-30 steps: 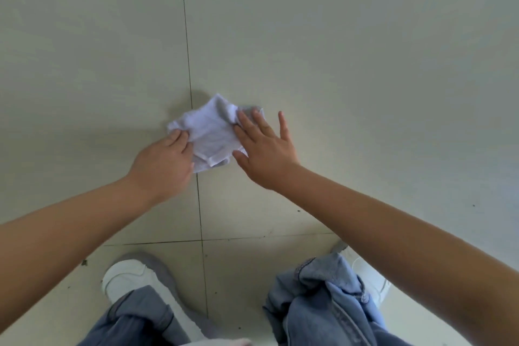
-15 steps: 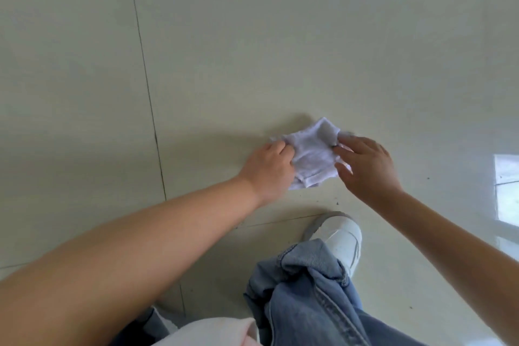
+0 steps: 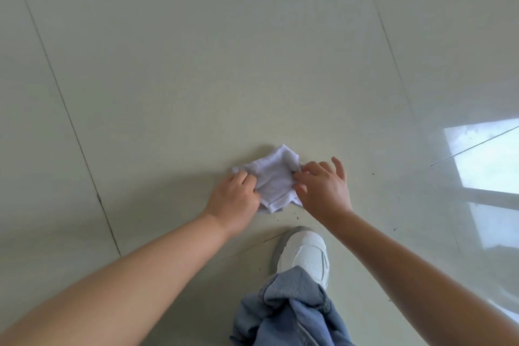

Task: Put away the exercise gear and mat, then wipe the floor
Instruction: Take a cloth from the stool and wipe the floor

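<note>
**Both hands on the cloth, floor level**

Small white cloth (image 3: 273, 177) lies crumpled on the pale tiled floor (image 3: 196, 64), near centre, just beyond the toe of a white shoe (image 3: 304, 255).

Left hand (image 3: 234, 199): arm reaches in from the near left, forearm bare, wrist straight. Fingers curled down, knuckles up, gripping the cloth's left edge against the tile.

Right hand (image 3: 323, 188): arm comes in from the near right, also bare. Thumb and first fingers bent onto the cloth's right edge, pinching it; the little finger sticks up and away to the far right, off the fabric.

The two hands sit close together with the cloth bunched between them.

Blue denim trouser leg (image 3: 289, 312) hangs over the shoe at the near edge. Dark grout lines cross the floor on the left and right. Bright window reflection (image 3: 488, 157) on the tiles at far right. A few dark specks lie near the cloth.
</note>
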A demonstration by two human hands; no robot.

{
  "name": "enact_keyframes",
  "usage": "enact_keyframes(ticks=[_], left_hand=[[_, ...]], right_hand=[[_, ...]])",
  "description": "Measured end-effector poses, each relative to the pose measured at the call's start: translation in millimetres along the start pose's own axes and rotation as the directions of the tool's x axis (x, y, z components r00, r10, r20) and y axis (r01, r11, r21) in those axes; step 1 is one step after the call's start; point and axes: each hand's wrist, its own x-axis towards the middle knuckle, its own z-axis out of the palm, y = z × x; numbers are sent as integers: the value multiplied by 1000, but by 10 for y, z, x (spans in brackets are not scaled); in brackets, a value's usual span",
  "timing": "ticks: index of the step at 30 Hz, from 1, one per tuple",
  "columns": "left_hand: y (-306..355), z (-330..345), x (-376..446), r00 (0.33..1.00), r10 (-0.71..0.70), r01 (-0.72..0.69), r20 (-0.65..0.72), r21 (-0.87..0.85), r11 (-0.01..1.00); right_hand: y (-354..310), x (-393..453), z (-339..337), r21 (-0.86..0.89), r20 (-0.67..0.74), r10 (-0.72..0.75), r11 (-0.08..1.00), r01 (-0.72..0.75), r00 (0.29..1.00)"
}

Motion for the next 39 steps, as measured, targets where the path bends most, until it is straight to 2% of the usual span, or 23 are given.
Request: enact_keyframes(ticks=[2, 5, 7, 8, 11, 12, 13, 17, 20, 23, 25, 27, 30, 32, 35, 37, 39], left_hand=[[72, -2, 231, 999, 5, -6, 54, 12, 1000], [97, -1, 664, 982, 57, -47, 181, -57, 997], [119, -122, 941, 990, 34, -30, 140, -29, 999], [126, -235, 1029, 987, -4, 7, 161, -15, 1000], [24, -341, 1319, 976, -155, 152, 155, 35, 988], [-56, -459, 1366, 937, -235, 242, 258, 2, 970], [-166, -534, 1384, 916, -292, 299, 277, 15, 954], [-701, -576, 1297, 886, -404, 365, 229, 195, 910], [-933, -612, 1065, 878, -351, 260, 326, 292, 920], [-953, -705, 867, 849, -228, 23, 477, 397, 917], [-933, -808, 857, 805, -175, -115, 567, 439, 891], [-854, -919, 874, 739, -184, -172, 648, 446, 878], [-829, -996, 880, 670, -241, -90, 702, 399, 913], [-891, -996, 853, 653, -268, 7, 708, 349, 937], [-941, -917, 832, 658, -231, -7, 717, 312, 950], [-965, -872, 850, 635, -212, -7, 742, 280, 960], [-993, -811, 856, 672, -188, -38, 716, 287, 957]], right_hand=[[172, -6, 8, 26, 4, 105, 994, -105, 995], [415, 60, -34, 114, 0, 298, 948, -296, 955], [496, 228, -139, 143, 64, 396, 905, -401, 916], [518, 344, -191, 141, 103, 426, 888, -437, 899], [487, 777, -286, 151, 148, 426, 882, -446, 893], [438, 918, -310, 162, 156, 409, 887, -432, 899], [371, 1044, -331, 170, 163, 388, 894, -413, 907], [-17, 1281, -417, 142, 168, 263, 947, -287, 950], [-302, 1161, -407, 67, 210, 151, 983, -168, 966], [-457, 885, -391, -39, 306, 68, 998, -59, 950], [-512, 715, -434, -134, 407, 27, 991, 31, 913], [-593, 576, -502, -191, 520, 43, 979, 67, 853], [-736, 506, -553, -193, 609, 142, 981, -29, 780], [-840, 527, -570, -157, 603, 228, 973, -167, 764], [-1014, 566, -578, -76, 596, 319, 936, -343, 737], [-1064, 601, -573, -74, 589, 313, 939, -336, 745], [-1019, 640, -592, -106, 589, 296, 951, -291, 752]])
